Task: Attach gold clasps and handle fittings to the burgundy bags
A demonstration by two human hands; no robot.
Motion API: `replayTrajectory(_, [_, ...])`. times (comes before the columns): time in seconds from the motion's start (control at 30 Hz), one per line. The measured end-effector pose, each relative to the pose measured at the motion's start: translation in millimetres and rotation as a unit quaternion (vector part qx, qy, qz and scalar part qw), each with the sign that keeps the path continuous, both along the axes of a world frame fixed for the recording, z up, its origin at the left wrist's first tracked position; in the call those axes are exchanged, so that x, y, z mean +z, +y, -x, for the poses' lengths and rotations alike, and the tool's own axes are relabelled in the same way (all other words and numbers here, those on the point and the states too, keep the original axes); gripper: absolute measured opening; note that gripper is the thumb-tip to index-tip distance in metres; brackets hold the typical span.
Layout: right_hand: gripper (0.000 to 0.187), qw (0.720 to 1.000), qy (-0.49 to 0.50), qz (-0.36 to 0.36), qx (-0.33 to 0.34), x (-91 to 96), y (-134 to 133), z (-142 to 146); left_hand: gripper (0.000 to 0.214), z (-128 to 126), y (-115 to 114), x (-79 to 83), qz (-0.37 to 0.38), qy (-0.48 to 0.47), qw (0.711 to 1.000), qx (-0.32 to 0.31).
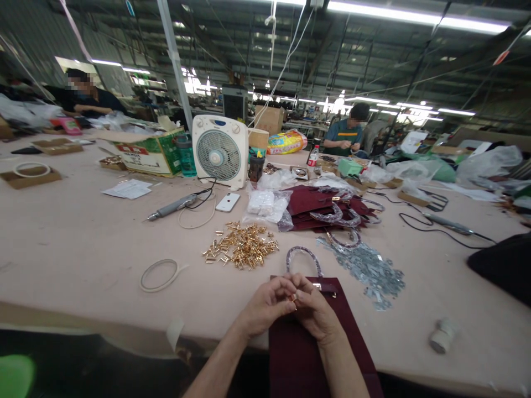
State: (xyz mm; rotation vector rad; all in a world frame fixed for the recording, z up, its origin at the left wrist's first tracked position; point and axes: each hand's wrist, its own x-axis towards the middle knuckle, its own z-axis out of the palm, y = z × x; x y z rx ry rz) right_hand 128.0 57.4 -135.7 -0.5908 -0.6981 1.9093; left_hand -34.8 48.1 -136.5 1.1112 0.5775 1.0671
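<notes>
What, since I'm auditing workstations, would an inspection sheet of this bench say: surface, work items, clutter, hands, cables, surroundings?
Surface: pale tabletop, items spread across it.
Work items: dark red bag, overhanging the front edge; gold-coloured pieces and grey pieces, heaped beyond.
Clutter: fan, phone, pale ring, plastic packet.
Hands: left hand and right hand meet over the bag at a small piece; which grips it is unclear.
Cables: black cords trail from two grey tools.
Surroundings: two people beyond; ceiling lights lit.

The bag is maroon, the small fittings gold.
</notes>
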Motion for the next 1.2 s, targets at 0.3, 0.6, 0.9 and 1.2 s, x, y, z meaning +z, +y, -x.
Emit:
replayTrajectory(0.3, [0.027,0.979,-0.072,-0.035,-0.186,-11.9,1,14,0.031,-7,0,-13.1,-0.039,0.071,0.985,0.152])
replayTrajectory(0.6, [0.021,0.901,-0.307,-0.201,-0.232,-10.9,-3,16,0.027,-11,-5,-9.7,-0.104,0.183,0.949,0.236])
replayTrajectory(0.9, [0.026,0.883,-0.351,-0.214,-0.225,-8.8,-3,12,0.036,-9,0,-15.3,-0.023,0.102,0.972,0.212])
replayTrajectory(1.2, [0.036,0.884,-0.349,-0.23,-0.208,-16.2,-4,12,0.044,0,8,-17.3,0.096,-0.044,0.987,0.123])
